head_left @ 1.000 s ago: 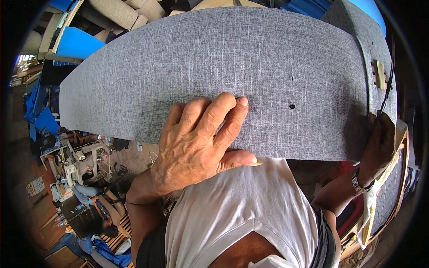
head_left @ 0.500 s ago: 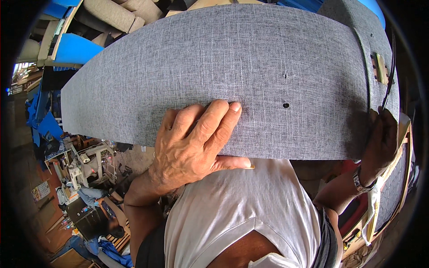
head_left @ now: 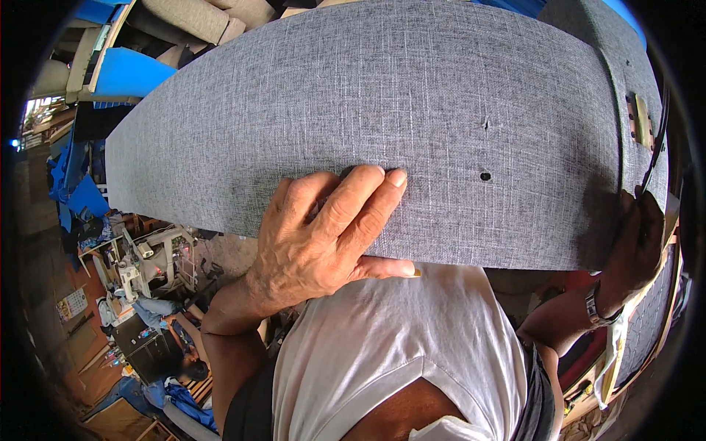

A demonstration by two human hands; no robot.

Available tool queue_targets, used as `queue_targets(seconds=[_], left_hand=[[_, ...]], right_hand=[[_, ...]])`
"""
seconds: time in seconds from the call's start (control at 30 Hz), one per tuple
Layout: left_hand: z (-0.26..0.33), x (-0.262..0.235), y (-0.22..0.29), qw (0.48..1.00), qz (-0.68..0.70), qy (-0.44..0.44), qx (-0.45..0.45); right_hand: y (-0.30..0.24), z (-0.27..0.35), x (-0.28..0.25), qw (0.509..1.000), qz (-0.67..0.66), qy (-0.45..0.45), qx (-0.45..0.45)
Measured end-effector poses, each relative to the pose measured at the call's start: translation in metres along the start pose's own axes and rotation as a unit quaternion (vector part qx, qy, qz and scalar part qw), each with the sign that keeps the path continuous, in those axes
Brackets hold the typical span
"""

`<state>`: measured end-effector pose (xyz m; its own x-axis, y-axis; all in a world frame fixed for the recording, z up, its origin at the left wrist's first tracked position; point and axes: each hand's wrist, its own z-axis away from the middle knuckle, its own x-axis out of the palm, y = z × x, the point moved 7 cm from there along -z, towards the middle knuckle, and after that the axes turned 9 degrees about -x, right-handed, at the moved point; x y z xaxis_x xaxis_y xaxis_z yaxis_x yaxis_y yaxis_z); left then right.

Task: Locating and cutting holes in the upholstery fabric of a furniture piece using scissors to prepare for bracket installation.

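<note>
A large panel upholstered in grey woven fabric (head_left: 331, 95) spans the view in front of me. My left hand (head_left: 316, 231) lies on its near edge, fingers stretched over the fabric and thumb apart below the edge. At the panel's right end, my right hand (head_left: 638, 239) is closed, in shadow, on a thin black cord (head_left: 660, 140) that runs up from its fingertips. A dark hole (head_left: 485, 176) and a small slit (head_left: 485, 124) mark the fabric. Dark piping (head_left: 618, 110) follows the seam at the right end.
Beyond the panel lie beige cushions (head_left: 187, 18) and blue sheets (head_left: 132, 72). A sewing machine (head_left: 132, 275) stands at the left, with another person (head_left: 190, 367) below it. A wooden frame (head_left: 658, 294) leans at the right.
The panel and my right hand appear slightly farther right in view. My left hand keeps its place on the near edge, and my right hand stays closed on the black cord.
</note>
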<state>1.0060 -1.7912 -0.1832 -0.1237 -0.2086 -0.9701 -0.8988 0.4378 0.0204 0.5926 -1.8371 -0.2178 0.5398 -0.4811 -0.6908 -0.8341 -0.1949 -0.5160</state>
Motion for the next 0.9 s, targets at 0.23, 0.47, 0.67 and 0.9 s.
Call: queue_targets(seconds=[0.23,0.47,0.67,0.9], left_hand=[[-0.001,0.001,-0.002,0.999,0.017,0.039,0.001],[-0.008,-0.004,-0.005,1.000,-0.014,-0.017,0.015],[-0.020,-0.010,-0.021,0.990,0.027,-0.085,0.112],[-0.041,-0.005,-0.049,0.946,0.081,-0.136,0.284]], right_hand=[[-0.005,-0.002,-0.004,0.996,0.071,-0.014,-0.046],[0.004,0.007,0.001,0.998,-0.055,0.015,0.033],[-0.004,-0.005,0.001,0.998,-0.040,-0.005,0.040],[-0.122,0.065,-0.004,0.919,-0.381,-0.020,0.101]])
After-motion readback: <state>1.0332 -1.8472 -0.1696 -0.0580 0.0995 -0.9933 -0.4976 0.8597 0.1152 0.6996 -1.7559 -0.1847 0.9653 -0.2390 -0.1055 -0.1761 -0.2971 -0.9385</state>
